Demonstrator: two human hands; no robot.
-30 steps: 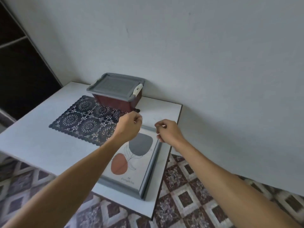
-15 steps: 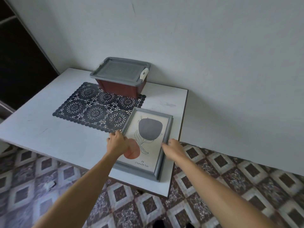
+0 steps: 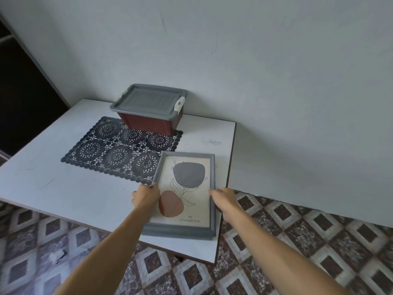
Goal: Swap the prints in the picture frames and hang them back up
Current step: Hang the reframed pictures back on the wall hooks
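- Frame (image 3: 178, 229) lies flat, face up, on the near right corner of the table (image 3: 63, 188). Its far left corner touches the mat (image 3: 119, 152).
- Left hand (image 3: 146, 196): fingers curled over the left rail, holding it.
- Right hand (image 3: 224, 198): fingers rest against the right rail. I cannot tell whether they hook under it.
- Print (image 3: 189, 177) is still inside, so the swap is not yet begun.
- Risk: the frame sits near two table edges. If I turn it over carelessly it could slide off onto the tiled floor (image 3: 319, 241) and break its front.
- Risk: an uneven grip on the two rails could let it twist as it lifts.
- Hidden: the back and its fastenings are underneath.
- Not in view: a second frame, or any hook on the wall (image 3: 276, 81).
- Box (image 3: 148, 111) is lidded, so its contents are unknown.
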